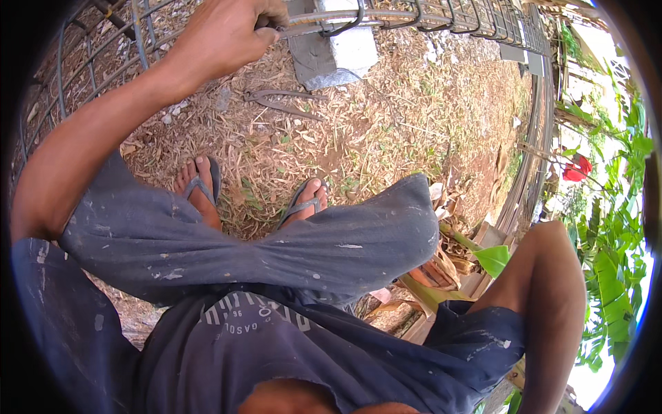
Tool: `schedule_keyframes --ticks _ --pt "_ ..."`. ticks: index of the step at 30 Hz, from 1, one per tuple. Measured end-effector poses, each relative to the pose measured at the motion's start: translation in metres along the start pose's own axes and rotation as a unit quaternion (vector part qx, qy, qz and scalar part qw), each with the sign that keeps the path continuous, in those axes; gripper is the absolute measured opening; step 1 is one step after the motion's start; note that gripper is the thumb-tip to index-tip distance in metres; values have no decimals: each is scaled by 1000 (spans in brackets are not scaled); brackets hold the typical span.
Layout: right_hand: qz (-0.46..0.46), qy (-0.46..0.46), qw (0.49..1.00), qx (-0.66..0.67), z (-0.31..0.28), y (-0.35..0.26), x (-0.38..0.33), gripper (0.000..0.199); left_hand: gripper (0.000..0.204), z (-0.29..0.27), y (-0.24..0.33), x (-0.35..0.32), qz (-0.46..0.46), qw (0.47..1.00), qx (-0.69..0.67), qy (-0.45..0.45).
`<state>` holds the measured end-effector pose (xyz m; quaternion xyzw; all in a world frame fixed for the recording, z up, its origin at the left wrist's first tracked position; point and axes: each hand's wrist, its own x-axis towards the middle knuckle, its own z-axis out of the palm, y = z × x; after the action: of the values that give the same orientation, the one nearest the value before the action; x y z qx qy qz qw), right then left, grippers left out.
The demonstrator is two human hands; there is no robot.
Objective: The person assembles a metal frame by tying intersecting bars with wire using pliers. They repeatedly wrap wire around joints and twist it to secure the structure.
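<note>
At far left, the left hand (pixel 238 33) curls at a steel cage (pixel 455 26) running right, hold unclear; nearer ground (pixel 407 131) lies open.

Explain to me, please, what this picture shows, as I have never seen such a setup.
There is no machine: a person works bare-handed, seen by a fisheye camera worn on the head and looking down, so straight edges bend. The left hand is curled at a steel bar cage; whether it grips firmly is hard to tell. The right hand is out of view. On the littered ground lie a pincer-like tool and a pale block.
</note>
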<state>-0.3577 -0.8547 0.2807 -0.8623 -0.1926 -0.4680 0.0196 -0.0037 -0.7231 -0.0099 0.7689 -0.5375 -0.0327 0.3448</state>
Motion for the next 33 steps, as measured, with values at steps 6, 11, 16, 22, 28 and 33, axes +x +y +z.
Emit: schedule_keyframes --ticks 6,11,16,22,28,33 --pt "108 -88 971 -193 -22 19 0 50 24 5 -2 -6 -89 994 16 -58" --pt "169 -207 677 -685 -60 29 18 42 24 -6 9 -1 -78 994 -35 -67" --pt "186 -254 497 -809 -82 49 29 33 24 -4 11 2 -72 994 -25 -73" --pt "180 -243 414 -859 -67 107 43 24 22 -24 8 -9 -1 999 6 -33" --pt "146 -265 306 -903 -21 176 46 17 22 -11 10 25 -71 976 3 -208" --pt "559 -473 678 -61 191 166 -149 19 22 -43 14 1 6 984 15 -177"
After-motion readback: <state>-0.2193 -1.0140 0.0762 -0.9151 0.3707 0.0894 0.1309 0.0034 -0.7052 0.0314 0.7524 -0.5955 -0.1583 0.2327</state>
